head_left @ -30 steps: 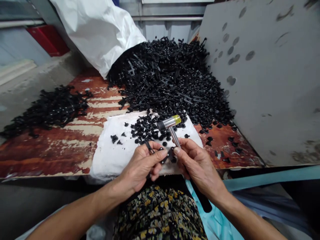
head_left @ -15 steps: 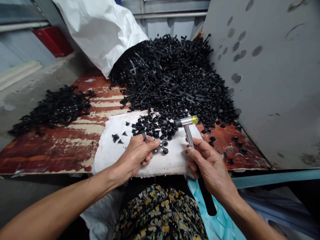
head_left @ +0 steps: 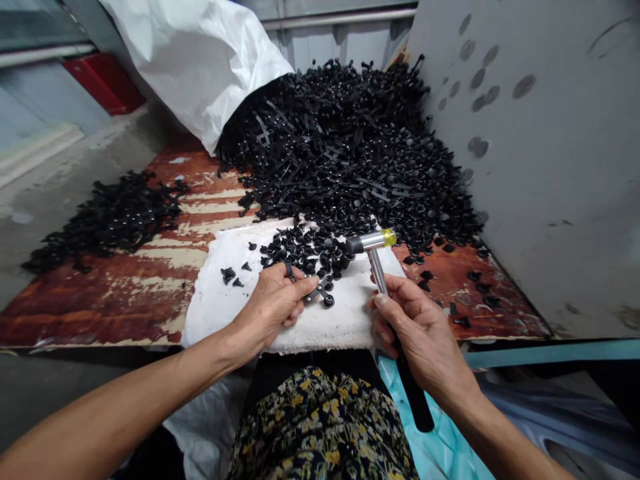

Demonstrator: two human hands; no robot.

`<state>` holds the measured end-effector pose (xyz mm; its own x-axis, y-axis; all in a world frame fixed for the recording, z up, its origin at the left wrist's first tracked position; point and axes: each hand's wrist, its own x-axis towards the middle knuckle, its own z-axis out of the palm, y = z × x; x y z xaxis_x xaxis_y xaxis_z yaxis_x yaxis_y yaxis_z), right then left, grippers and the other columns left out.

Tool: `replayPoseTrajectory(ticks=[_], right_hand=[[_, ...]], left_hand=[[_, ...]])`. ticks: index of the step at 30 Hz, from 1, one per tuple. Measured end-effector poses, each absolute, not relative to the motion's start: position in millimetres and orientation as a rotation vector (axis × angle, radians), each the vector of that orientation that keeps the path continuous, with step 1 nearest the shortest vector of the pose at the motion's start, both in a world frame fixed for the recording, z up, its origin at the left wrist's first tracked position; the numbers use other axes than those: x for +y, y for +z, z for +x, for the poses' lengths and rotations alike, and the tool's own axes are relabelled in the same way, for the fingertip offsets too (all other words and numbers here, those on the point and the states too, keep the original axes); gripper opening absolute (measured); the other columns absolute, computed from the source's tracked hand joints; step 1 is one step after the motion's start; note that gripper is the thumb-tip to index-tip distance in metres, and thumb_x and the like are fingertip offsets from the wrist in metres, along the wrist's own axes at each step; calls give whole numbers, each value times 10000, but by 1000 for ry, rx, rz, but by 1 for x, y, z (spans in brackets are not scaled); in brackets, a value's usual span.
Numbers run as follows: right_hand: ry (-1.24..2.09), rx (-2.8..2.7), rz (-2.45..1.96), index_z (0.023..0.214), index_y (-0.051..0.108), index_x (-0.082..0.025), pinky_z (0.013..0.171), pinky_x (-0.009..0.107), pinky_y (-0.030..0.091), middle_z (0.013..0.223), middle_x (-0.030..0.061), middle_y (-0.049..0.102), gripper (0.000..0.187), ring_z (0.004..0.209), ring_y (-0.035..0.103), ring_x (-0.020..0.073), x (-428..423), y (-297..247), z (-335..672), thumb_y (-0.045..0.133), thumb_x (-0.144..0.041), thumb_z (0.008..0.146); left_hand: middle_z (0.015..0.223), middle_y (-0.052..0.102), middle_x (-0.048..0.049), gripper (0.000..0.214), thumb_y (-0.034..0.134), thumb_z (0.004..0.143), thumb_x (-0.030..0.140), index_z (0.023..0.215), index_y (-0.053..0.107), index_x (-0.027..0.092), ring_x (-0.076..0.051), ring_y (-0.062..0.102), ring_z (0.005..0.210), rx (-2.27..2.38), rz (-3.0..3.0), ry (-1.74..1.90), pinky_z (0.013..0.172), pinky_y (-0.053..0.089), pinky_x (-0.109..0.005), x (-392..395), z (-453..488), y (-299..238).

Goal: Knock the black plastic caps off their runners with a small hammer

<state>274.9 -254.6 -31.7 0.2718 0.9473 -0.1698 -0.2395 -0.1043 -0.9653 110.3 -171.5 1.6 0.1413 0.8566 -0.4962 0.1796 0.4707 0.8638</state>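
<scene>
My left hand (head_left: 274, 303) pinches a small black plastic strip with round caps (head_left: 323, 293) and holds it down on a white padded cloth (head_left: 345, 320). My right hand (head_left: 415, 330) is closed round the black grip of a small hammer (head_left: 373, 241) with a metal head and a yellow face. The hammer head hovers just above and to the right of the strip. A cluster of loose black caps (head_left: 305, 250) lies on the cloth beyond my fingers.
A big heap of black plastic parts (head_left: 345, 147) spills from a white sack (head_left: 200, 60) onto a worn red board (head_left: 115, 293). A smaller pile of black parts (head_left: 110, 217) lies at left. A grey panel (head_left: 545, 153) stands at right.
My hands have separated. The left hand has carried the strip forward onto the cloth, and the right hand has swung the hammer to the right, its head now level above the cloth.
</scene>
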Motion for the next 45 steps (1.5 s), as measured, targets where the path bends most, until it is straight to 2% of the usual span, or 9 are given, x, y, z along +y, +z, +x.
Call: replayPoseTrajectory(ticks=[11,25,33,45], right_hand=[[1199,-751,-1255,994,584,-202,304,134,276,695,-68,529,307,386,370,25,-255,-31,276,690,-384,771],[1190,-782,-1285,997,585,-194,303,138,283,687,-62,542,326,387,372,31,-255,-30,276,686,-410,776],[1192,-865,-1329,1072,584,-212,328,150,319,719,-43,586,332,417,403,46,-256,-32,278,636,-438,835],[1163,-905,-1382,1077,597,-215,342,176,308,687,-36,586,333,425,397,68,-257,-31,279,624,-446,838]], left_hand=[[486,579,47,228,620,832,143,775,408,206,-9,289,292,1390,996,616,304,154,-119,-171,115,5],[511,552,60,227,652,824,218,785,428,201,-1,288,325,1309,1102,612,315,154,-105,-170,107,-6],[469,518,63,245,611,842,145,744,395,207,-5,236,311,1363,1033,523,312,146,-135,-166,110,8],[474,536,48,237,606,837,138,733,407,212,-12,252,285,1348,1082,552,316,137,-156,-166,111,2]])
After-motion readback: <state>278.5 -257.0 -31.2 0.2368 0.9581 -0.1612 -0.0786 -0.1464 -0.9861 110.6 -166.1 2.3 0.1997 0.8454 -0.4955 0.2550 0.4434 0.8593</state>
